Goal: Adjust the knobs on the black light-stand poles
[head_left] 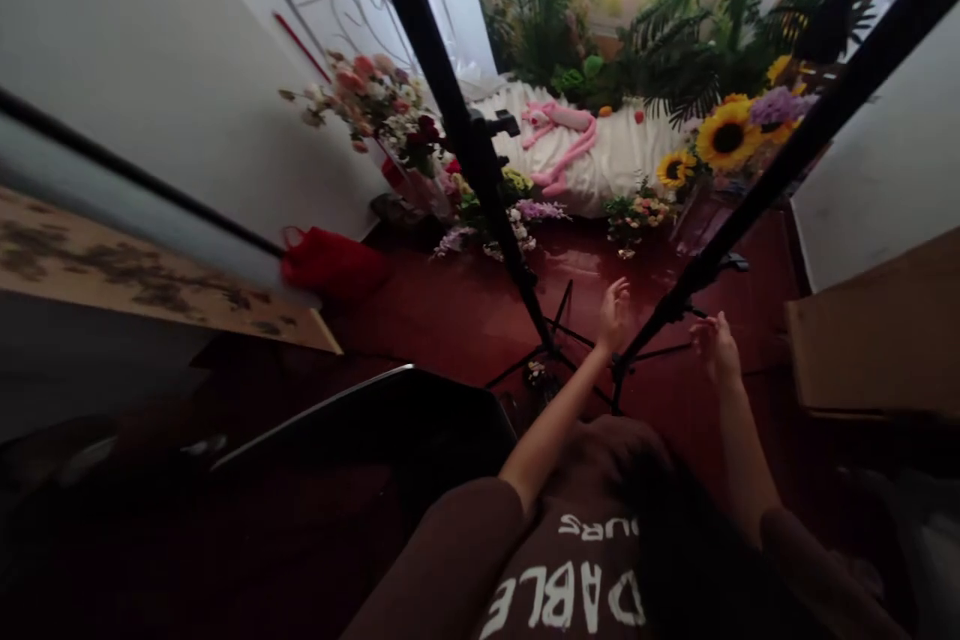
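Two black stand poles run down to splayed legs on the floor: a left pole [491,185] and a right pole [742,210]. My left hand [615,313] is raised between them, its fingers loosely bent and apart, with nothing in it. On the far side of the right pole, my right hand [716,348] has its fingers partly spread beside a small dark lever [696,312]. Its fingertips are very near that lever; whether they touch it cannot be made out. A black clamp [735,262] sticks out of the right pole above this hand.
Flowers [379,100] and sunflowers [726,135] flank a white-draped surface [622,165] with a pink plush toy [559,125]. A red bag [334,263] lies at left, a cardboard box [877,340] at right. A dark panel [405,420] is near my left arm.
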Demonstrator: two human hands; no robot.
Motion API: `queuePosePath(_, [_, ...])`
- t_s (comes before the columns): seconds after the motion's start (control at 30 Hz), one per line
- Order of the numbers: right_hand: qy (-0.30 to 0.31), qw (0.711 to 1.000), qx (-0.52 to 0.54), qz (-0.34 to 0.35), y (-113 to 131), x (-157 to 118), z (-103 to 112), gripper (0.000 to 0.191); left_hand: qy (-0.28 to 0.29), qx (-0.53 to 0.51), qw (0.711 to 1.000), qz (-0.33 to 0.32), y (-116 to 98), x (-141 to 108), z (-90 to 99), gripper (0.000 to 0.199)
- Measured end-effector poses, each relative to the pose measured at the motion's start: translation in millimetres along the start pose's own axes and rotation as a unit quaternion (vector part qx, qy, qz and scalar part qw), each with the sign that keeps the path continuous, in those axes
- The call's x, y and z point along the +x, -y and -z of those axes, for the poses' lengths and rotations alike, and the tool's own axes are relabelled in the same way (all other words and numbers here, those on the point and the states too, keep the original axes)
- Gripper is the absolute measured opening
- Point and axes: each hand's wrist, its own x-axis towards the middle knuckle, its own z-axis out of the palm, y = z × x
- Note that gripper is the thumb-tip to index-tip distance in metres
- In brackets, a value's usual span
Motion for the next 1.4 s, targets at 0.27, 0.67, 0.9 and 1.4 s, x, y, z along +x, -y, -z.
queuePosePath(0.27, [0.157,0.981,-0.115,0.011,27.8,7.4,2.9,0.056,0.178,0.038,0.980,-0.080,-19.0,9.1,-59.3,0.044])
queuePosePath(0.67, [0.212,0.955,-0.182,0.103,40.0,3.6,7.2,0.048,0.130,0.052,0.984,-0.109,-10.3,7.4,-65.4,0.039])
queuePosePath(0.9, [0.075,0.850,-0.340,0.396,37.7,-11.9,13.6,0.023,0.124,0.045,0.986,-0.098,-9.8,6.0,-67.1,0.040])
queuePosePath(1.4, [-0.100,0.833,-0.340,0.425,28.3,-13.5,-56.8,0.031,0.128,0.018,0.988,-0.091,-7.3,6.3,-70.1,0.048])
